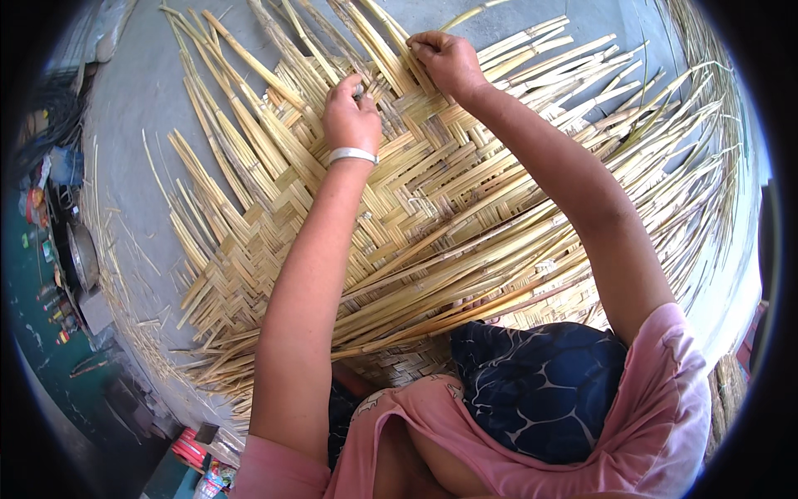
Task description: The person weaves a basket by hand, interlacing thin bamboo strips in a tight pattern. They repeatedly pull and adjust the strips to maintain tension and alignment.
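Woven mat [407, 208] lay across floor [137, 91], under both hands! Left hand [351, 121] curled over loose strips [386, 58], its pinch hidden. Right hand [447, 66] bunched fingertips at strips, pinch unclear too. Strips looked light, springy, likely to split; best held close to weave. Ends fanned outward; roomier side seemed left, right crowded.
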A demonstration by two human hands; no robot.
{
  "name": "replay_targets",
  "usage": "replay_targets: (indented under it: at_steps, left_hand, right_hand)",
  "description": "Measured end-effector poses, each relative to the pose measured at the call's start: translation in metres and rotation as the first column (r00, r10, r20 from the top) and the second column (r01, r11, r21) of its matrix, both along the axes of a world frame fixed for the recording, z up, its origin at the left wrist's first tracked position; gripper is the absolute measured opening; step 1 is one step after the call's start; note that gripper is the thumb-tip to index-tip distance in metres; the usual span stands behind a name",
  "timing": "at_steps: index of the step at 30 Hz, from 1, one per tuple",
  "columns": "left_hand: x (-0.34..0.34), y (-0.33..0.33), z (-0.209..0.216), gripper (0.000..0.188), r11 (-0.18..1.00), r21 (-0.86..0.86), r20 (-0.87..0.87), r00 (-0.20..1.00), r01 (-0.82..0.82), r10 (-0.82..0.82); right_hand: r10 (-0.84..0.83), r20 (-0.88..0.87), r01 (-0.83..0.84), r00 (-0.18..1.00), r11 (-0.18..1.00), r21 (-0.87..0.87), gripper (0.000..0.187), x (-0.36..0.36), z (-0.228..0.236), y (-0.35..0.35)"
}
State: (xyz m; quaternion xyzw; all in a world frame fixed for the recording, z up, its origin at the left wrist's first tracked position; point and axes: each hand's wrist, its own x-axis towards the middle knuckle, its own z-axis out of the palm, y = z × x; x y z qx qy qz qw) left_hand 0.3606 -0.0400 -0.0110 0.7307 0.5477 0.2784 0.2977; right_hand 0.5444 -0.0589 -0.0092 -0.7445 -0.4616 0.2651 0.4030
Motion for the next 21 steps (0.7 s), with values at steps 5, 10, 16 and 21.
replay_targets:
  at_steps: [5, 10, 16, 21]
  left_hand:
    - [0.002, -0.029, 0.002, 0.029, 0.951, 0.246, -0.369, 0.925, 0.187, -0.086]
    - [0.001, -0.039, -0.001, 0.038, 0.922, 0.266, -0.573, 0.815, 0.282, -0.084]
    - [-0.001, -0.04, -0.007, 0.037, 0.907, 0.3, -0.561, 0.823, 0.296, -0.083]
    - [-0.002, -0.04, -0.008, 0.035, 0.901, 0.278, -0.574, 0.809, 0.334, -0.122]
  right_hand:
    - [-0.029, 0.309, -0.011, 0.951, 0.992, 0.128, 0.021, -0.005, -0.006, -0.026]
    - [0.0, 0.352, -0.034, 0.936, 0.995, 0.089, 0.022, 0.0, -0.007, -0.02]
    - [0.036, 0.182, -0.009, 0.983, 0.989, -0.148, 0.027, 0.012, -0.001, 0.0]
    - [0.069, 0.358, -0.021, 0.931, 0.99, -0.137, 0.018, 0.008, 0.004, -0.012]
